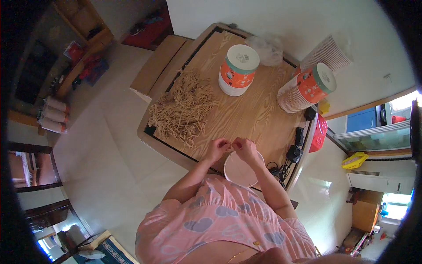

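Both my hands are together over the near edge of the table, at the far rim of a white round paper tub [239, 170] whose open mouth faces up. My left hand [218, 148] pinches its fingertips just left of the rim. My right hand [246, 149] lies over the rim, its fingers also closed and meeting the left fingertips. Whatever is between the fingers is too small to make out. To the left of my hands lies a loose heap of tan twisted paper cords [184, 108]. Beyond it, orange-and-white paper tubs [238, 72] stand upside down, nested.
The wood-grain table [259, 105] carries a tall leaning stack of nested tubs [303, 90] at right. Behind are another stack [327, 55] and a clear plastic bag [267, 48]. Black adapters [294, 153] and cables line the right edge. A cardboard box [160, 66] adjoins the far left.
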Demonstrator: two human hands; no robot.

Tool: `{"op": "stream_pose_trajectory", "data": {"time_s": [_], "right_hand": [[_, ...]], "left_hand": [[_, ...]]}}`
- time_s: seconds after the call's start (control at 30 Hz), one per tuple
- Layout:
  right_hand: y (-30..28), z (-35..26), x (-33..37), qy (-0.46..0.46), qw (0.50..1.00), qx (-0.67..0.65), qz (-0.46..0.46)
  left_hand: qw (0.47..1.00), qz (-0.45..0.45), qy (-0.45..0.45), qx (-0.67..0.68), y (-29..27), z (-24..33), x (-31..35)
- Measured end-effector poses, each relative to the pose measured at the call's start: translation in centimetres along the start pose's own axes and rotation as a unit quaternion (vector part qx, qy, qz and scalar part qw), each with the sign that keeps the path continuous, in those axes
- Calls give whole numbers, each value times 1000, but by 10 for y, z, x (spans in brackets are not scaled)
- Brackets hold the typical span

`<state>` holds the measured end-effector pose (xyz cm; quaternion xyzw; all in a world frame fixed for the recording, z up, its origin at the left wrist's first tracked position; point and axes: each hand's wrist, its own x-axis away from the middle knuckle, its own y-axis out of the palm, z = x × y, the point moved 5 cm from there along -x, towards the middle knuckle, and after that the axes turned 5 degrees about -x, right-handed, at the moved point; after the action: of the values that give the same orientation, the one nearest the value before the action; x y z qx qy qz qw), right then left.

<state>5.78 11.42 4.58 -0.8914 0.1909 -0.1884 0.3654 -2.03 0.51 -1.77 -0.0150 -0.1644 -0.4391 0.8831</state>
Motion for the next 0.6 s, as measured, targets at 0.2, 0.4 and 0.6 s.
{"op": "stream_pose_trajectory", "data": {"time_s": [0.2, 0.4, 0.6], "right_hand": [[5, 5, -1, -1, 1000, 5, 0], [8, 9, -1, -5, 1000, -5, 10], [4, 7, -3, 21, 1000, -9, -10]], "left_hand": [[993, 14, 62, -101, -1, 14, 3], [995, -13, 49, -90, 0, 13, 2], [992, 5, -61, 114, -2, -13, -1]]}}
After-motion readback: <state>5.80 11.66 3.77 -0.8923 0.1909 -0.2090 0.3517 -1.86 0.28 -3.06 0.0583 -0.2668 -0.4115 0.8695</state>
